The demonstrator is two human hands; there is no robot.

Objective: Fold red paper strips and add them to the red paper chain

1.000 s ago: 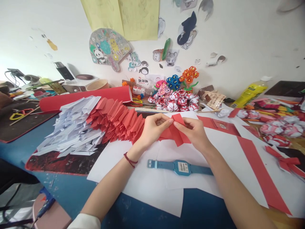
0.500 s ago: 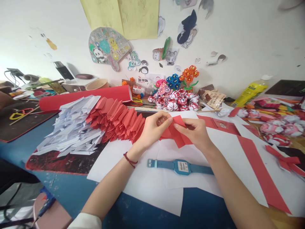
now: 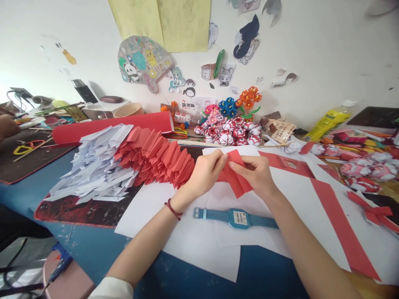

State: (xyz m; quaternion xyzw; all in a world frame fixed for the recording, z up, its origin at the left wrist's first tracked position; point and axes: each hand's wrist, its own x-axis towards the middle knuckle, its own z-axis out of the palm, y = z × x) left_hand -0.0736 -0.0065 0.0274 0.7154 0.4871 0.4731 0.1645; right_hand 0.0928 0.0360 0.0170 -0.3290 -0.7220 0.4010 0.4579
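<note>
Between my two hands is a piece of red paper (image 3: 237, 179) with a crease along it, held above white sheets (image 3: 215, 253). My left hand (image 3: 208, 171) pinches its upper left edge, fingers curled. At its right side my right hand (image 3: 257, 171) grips it between thumb and fingers; part of the paper is hidden there. Left of my hands stand a row of folded red paper pieces (image 3: 156, 155) and a heap of folded white paper pieces (image 3: 96, 164). A blue watch (image 3: 239, 218) lies face down below my hands.
Red and white paper balls (image 3: 229, 132) and colourful craft flowers (image 3: 247, 99) stand by the wall. A red paper roll (image 3: 112, 128) lies behind the folded pieces. On the right are a red strip (image 3: 344, 228) and a yellow bottle (image 3: 330, 120). Another person's hand (image 3: 8, 126) is at far left.
My left hand has shifted slightly right and its fingers have closed more tightly at the paper's edge. The red paper's lower end has swung a little right and down.
</note>
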